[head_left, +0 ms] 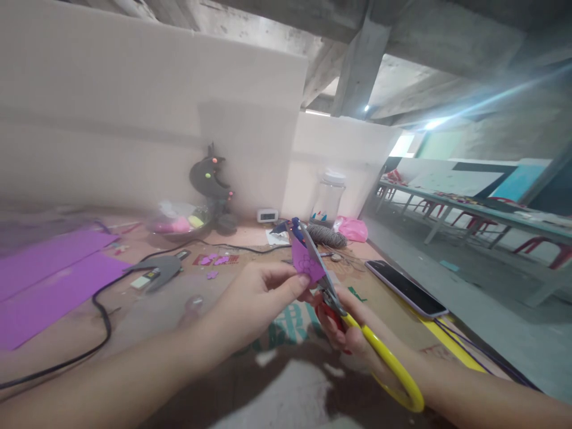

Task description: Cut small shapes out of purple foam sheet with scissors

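Pinched between the thumb and fingers of my left hand [263, 292] is a small piece of purple paper [307, 262] with a flower outline drawn on it. My right hand [353, 322] grips a pair of scissors [388, 363] with yellow handles. Their blades point up and away from me, along the right edge of the purple piece. Whether the blades are biting into it I cannot tell. Several small purple flower cutouts [213, 274] lie on the table to the left, beyond my left hand. Part of something red shows behind the fingers of my right hand.
Large purple sheets [67, 286] and a grey caliper [163, 268] lie left, beside a black cable [105, 316]. A dark crescent-shaped stand [208, 177], small clock [267, 215], clear bottle [328, 196], grey yarn [328, 235] and pink bag [352, 229] stand behind. A phone [406, 288] lies right.
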